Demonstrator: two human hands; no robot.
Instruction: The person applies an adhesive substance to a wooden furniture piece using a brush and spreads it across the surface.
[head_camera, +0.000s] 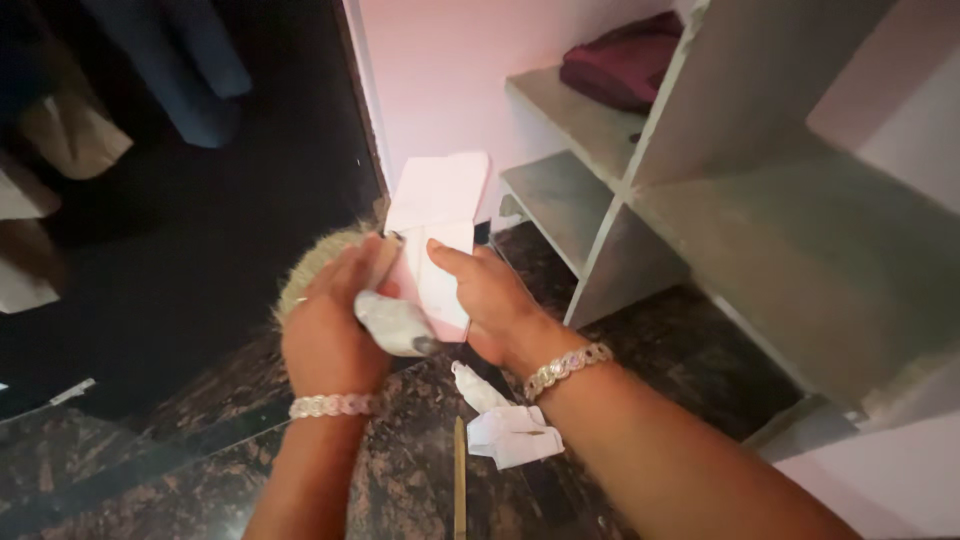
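My left hand grips a grey-white tube or handle whose dark tip points down to the right. Behind that hand shows the bristly head of a round brush. My right hand pinches a folded white paper or carton by its lower part and holds it upright between both hands. Both wrists wear pale beaded bracelets. Whether the tube and the brush are one thing is hidden by my fingers.
Crumpled white paper and a thin wooden stick lie on the dark speckled stone floor. Grey stone shelves stand at right, a maroon cloth on the upper one. A dark doorway opens at left.
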